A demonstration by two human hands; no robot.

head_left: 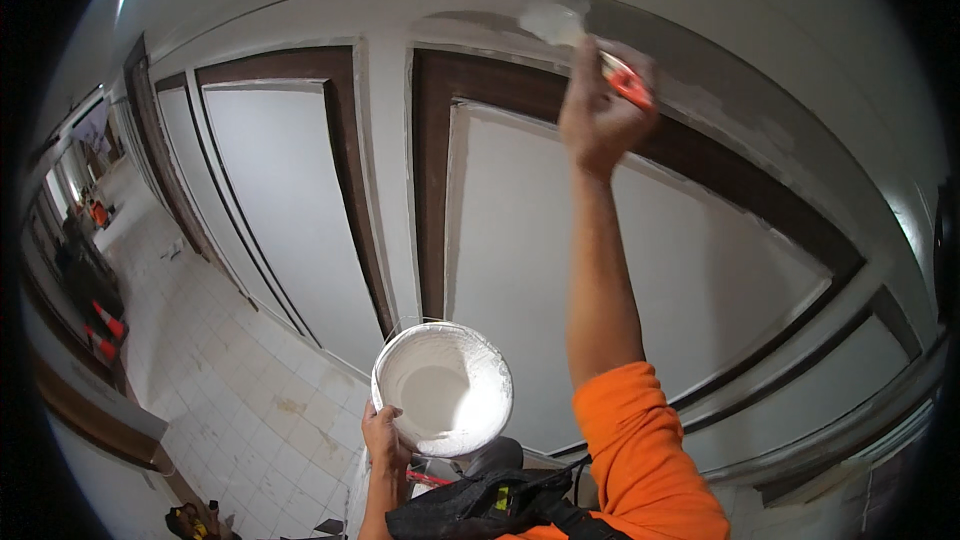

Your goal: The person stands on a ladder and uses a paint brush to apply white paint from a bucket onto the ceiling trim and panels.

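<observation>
My raised right hand (606,120) is closed around a paintbrush (628,88) with a red-orange handle. The brush's head is partly hidden by my fingers and touches the wall band above a dark-framed panel. A wet white patch (548,22) shows there, with damp grey streaks beside it. Lower down, my left hand (385,432) grips the rim of a white bucket (386,370), thumb over the edge. White paint (436,398) lies in the bucket, and its inner wall is smeared with the same white.
Dark brown frames (640,135) border white wall panels (530,230). A tiled floor (290,410) runs down a corridor on the left, with orange traffic cones (108,320) along its far side. A black bag (480,505) hangs at my waist. Yellow-and-black gear (190,522) sits at bottom left.
</observation>
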